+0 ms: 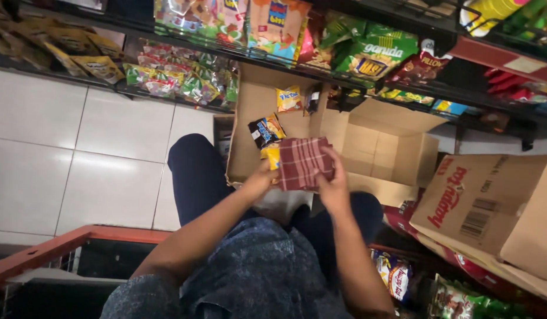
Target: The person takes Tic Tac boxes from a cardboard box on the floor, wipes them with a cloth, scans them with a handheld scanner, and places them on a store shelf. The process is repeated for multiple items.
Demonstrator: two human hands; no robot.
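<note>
A dark red checked cloth (303, 160) is folded between both my hands, just in front of an open cardboard box (368, 147). My left hand (263, 177) grips its left edge and my right hand (332, 180) grips its right edge. A yellow snack packet (272, 156) peeks out behind the cloth by my left hand; whether that hand holds it too is unclear. Inside the box lie a dark blue snack packet (265, 130) and a small yellow packet (289, 98). My knees in dark trousers (197, 171) are under the box.
Black wire shelves (185, 32) packed with snack bags run across the top. A second cardboard box with red print (492, 207) lies at the right, with more packets (394, 274) on the floor below it. White floor tiles (78, 153) at left; an orange-red frame (67, 242) at bottom left.
</note>
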